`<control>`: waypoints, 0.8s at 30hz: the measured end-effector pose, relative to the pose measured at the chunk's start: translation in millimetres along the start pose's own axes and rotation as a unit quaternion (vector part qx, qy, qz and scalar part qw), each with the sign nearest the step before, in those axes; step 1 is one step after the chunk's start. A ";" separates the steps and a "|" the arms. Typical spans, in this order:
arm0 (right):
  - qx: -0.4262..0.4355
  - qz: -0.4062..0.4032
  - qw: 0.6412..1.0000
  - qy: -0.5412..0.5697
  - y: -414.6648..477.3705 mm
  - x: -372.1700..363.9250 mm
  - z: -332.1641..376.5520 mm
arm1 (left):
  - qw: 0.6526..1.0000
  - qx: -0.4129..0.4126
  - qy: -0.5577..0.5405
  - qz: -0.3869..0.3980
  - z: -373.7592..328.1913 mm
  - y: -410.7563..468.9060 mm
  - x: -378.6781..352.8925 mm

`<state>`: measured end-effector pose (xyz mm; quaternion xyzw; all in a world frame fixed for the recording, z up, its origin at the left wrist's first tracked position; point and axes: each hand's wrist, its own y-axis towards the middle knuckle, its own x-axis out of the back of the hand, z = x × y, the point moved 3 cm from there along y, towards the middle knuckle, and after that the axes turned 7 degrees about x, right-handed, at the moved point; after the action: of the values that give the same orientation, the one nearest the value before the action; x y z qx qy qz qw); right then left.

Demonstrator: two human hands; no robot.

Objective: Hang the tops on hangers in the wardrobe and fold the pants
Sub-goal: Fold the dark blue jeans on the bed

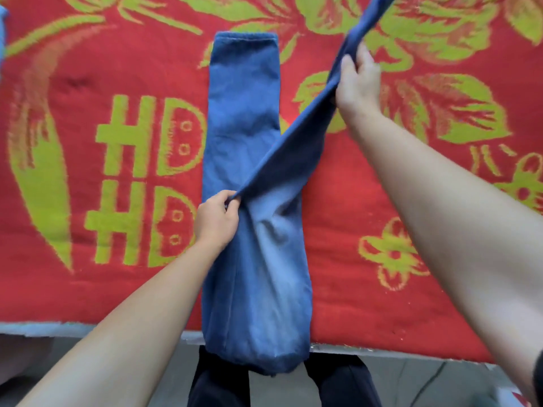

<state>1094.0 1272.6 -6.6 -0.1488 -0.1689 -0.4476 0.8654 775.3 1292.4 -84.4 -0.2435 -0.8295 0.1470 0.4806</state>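
A pair of blue jeans point(246, 118) lies lengthwise on the bed, waist end hanging over the near edge and one leg flat, its hem at the far end. The other leg is lifted off the bed and stretches diagonally up to the right. My left hand point(216, 220) pinches the edge of this lifted leg near the middle of the jeans. My right hand point(357, 80) grips the same leg higher up, near its hem, which points up past the top of the view.
A red bedspread point(382, 186) with yellow-green flowers and letters covers the bed. Its near edge point(88, 326) runs across the bottom, with grey floor below. My dark trouser legs point(217, 383) stand against the bed. A bit of light blue cloth point(2, 33) shows at the far left.
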 end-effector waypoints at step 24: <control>-0.093 0.096 0.984 -0.113 48.7 -169.3 -32.3 | 0.960 0.115 -0.237 0.096 10.7 149.2 22.9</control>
<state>1047.4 1409.1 -112.8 -0.2943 -0.2082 -0.3562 0.8621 795.6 1429.9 -144.4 -0.2238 -0.8699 0.3404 0.2782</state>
